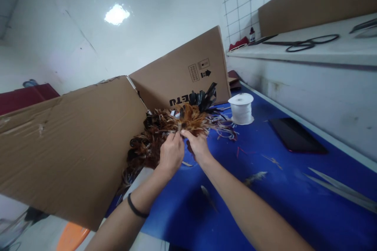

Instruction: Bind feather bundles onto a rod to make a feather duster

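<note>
My left hand [172,152] is closed at the near edge of a bunch of orange-brown feathers [191,119], pinching its base. Close beside it, my right hand [198,147] grips the same bunch, with the thumb pressed along the base. My fingertips almost meet there, and the exact grip is partly hidden. Glossy black feathers [203,99] stand up just behind the bunch. To the left, a heap of dark brown feathers [145,147] lies against a cardboard panel [73,141]. Thin stringy strands [222,125] spread out to the right.
A white spool [242,110] and a black tablet-like device [297,135] rest on the blue tabletop [265,211]. Loose feathers [256,178] and long pale pointed strips [341,188] lie nearer me. Black-handled scissors [312,42] lie on the shelf; a printed cardboard panel [182,66] stands behind.
</note>
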The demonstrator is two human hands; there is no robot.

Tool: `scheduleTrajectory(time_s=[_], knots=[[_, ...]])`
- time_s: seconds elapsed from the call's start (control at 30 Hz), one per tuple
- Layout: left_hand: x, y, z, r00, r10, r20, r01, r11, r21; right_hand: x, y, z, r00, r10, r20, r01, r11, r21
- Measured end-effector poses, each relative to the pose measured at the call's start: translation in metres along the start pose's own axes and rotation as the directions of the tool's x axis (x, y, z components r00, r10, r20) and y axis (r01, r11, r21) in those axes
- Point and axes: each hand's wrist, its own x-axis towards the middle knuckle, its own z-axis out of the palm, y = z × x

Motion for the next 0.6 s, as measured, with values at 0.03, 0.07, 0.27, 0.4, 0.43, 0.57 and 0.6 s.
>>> scheduleTrajectory(time_s=[0.03, 0.07, 0.27, 0.4, 0.43, 0.57, 0.6], knots=[[0.002, 0.000, -0.003, 0.999, -0.032, -0.017, 0.030, 0.993, -0.114, 0.000, 0.000, 0.000, 1.000, -0.011, -0.008, 0.011, 1.000, 0.011], [0.004, 0.000, -0.005, 0.996, -0.082, -0.017, 0.076, 0.972, -0.224, 0.001, 0.000, 0.000, 1.000, -0.024, -0.016, 0.024, 0.999, 0.023], [0.014, -0.009, -0.005, 0.904, -0.318, 0.287, 0.425, 0.588, -0.689, 0.002, 0.000, -0.001, 0.997, -0.061, -0.037, 0.063, 0.996, 0.062], [0.018, -0.011, -0.006, 0.853, -0.308, 0.421, 0.517, 0.394, -0.760, 0.000, -0.002, 0.000, 0.996, -0.074, -0.041, 0.077, 0.994, 0.083], [0.019, -0.010, -0.008, 0.842, -0.299, 0.450, 0.536, 0.365, -0.761, 0.000, -0.002, 0.000, 0.996, -0.074, -0.041, 0.077, 0.994, 0.081], [0.022, -0.007, -0.011, 0.783, -0.230, 0.578, 0.621, 0.262, -0.739, -0.001, -0.003, -0.001, 0.996, -0.076, -0.045, 0.079, 0.994, 0.071], [0.023, -0.007, -0.011, 0.774, -0.212, 0.596, 0.633, 0.255, -0.731, -0.001, -0.003, -0.001, 0.997, -0.073, -0.040, 0.076, 0.994, 0.073]])
